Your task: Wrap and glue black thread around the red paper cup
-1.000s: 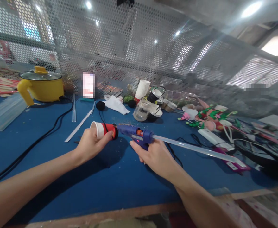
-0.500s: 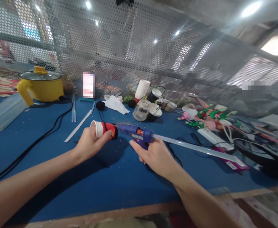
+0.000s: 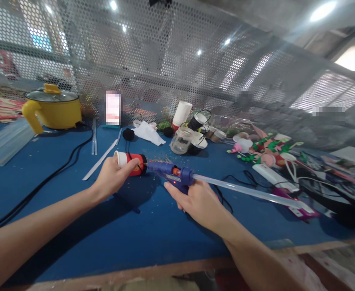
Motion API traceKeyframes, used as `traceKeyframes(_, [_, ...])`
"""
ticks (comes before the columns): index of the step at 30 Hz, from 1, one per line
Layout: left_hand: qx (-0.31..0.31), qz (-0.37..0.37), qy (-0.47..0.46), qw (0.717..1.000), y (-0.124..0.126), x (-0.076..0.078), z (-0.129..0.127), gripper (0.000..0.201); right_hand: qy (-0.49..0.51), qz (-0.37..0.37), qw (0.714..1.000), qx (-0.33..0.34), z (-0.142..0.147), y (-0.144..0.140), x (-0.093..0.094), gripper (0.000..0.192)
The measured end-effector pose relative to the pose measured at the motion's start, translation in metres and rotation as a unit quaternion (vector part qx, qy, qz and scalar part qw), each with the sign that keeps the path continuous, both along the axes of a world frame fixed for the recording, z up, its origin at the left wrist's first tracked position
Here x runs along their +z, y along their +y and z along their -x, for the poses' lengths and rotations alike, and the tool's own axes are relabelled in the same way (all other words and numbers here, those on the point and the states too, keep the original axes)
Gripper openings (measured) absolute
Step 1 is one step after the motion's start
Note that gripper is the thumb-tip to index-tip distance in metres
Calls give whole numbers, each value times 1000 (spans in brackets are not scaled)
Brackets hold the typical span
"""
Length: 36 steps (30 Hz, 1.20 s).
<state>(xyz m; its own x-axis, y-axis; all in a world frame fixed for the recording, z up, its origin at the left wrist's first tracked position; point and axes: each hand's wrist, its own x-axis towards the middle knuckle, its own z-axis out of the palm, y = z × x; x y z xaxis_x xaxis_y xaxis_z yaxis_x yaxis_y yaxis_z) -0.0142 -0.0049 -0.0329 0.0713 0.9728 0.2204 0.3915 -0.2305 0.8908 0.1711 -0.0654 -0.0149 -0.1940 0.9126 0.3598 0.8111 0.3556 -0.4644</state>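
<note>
Paper cup in red and white with black end band (image 3: 135,171) held sideways, left of frame centre, over blue desk (image 3: 153,246). Fingers of left hand (image 3: 112,173) clamped on it. Looks light, thin-walled, easily dented: best held gently near white rim. Right hand (image 3: 200,200) has fingers closed round blue plastic glue gun (image 3: 161,169): likely rigid, hot at nozzle, so grip handle. Long translucent glue stick (image 3: 241,188) juts right, likely bendy.

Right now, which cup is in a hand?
The red-and-white cup, in the left hand; the white cup stack and black-wrapped cup sit farther back, untouched.
</note>
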Motion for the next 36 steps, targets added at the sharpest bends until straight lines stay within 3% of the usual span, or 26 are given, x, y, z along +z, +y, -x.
traceKeyframes(13, [32,46,-28,998,0,5,0,36,-29,61,998,1,0,-1,0,22])
traceKeyframes(17, [21,-3,-9,1000,0,2,0,35,6,48,999,5,0,0,0,21])
traceKeyframes(24, [-13,-99,75,992,-5,-4,1,29,72,86,994,-2,-2,3,4,25])
traceKeyframes(32, [-92,-243,159,952,-3,-13,6,24,112,104,988,5,-3,7,1,33])
traceKeyframes(36, [-98,-249,166,949,-4,-12,5,25,113,107,988,9,-3,8,0,31])
